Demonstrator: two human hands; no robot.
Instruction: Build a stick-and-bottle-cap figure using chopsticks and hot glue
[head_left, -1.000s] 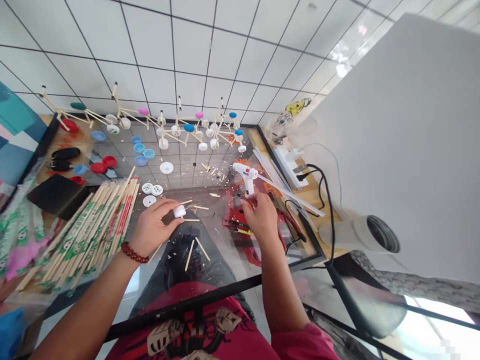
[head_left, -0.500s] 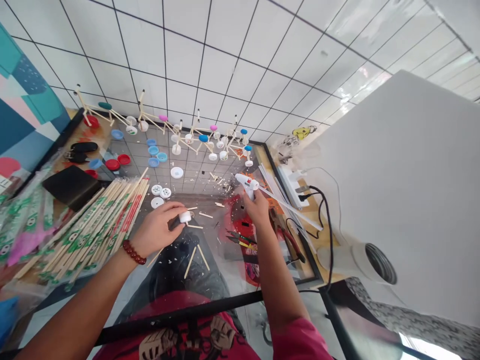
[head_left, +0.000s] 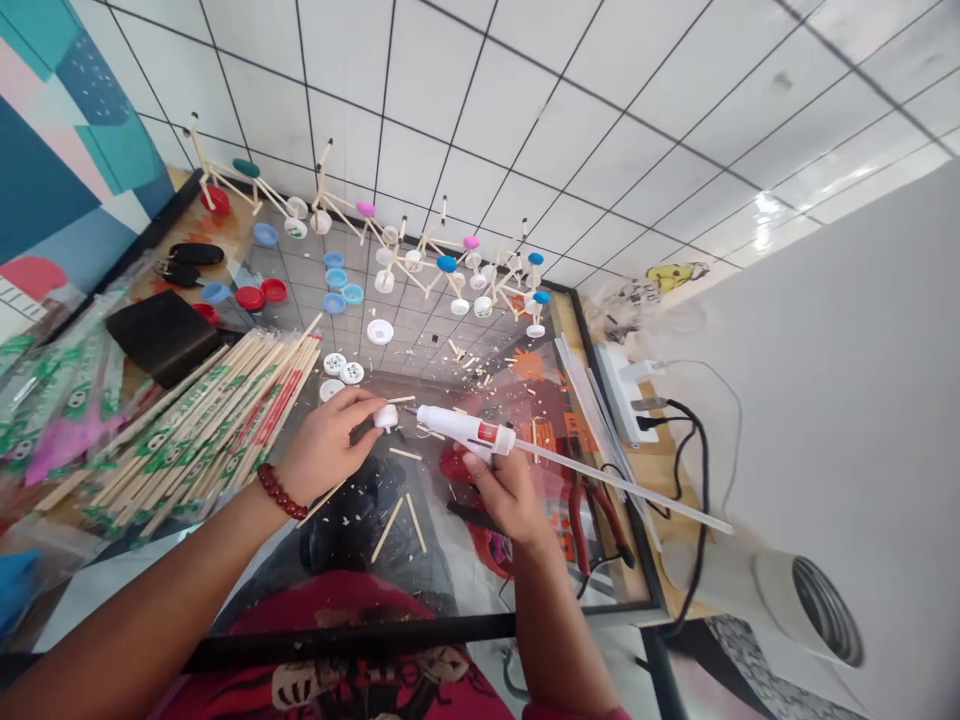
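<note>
My left hand [head_left: 324, 448] pinches a small white bottle cap [head_left: 386, 416] just above the glass table [head_left: 450, 560]. My right hand [head_left: 504, 492] grips a white glue gun [head_left: 466, 430] with a red trigger; its nozzle points left, close to the cap. A long clear glue stick [head_left: 622, 486] juts from the back of the gun to the right. Short wooden stick pieces [head_left: 397, 520] lie on the glass below the hands.
A pile of wrapped chopsticks [head_left: 202, 425] lies at left. Stick-and-cap models [head_left: 420, 260] stand at the back edge among loose coloured caps [head_left: 337, 295]. A power strip [head_left: 626, 390] with a black cable, red pliers [head_left: 592, 515] and a white tube [head_left: 795, 595] sit at right.
My right hand lifted the glue gun from where it stood on the table and swung it left toward the cap. My left hand kept hold of the cap. The view shifted.
</note>
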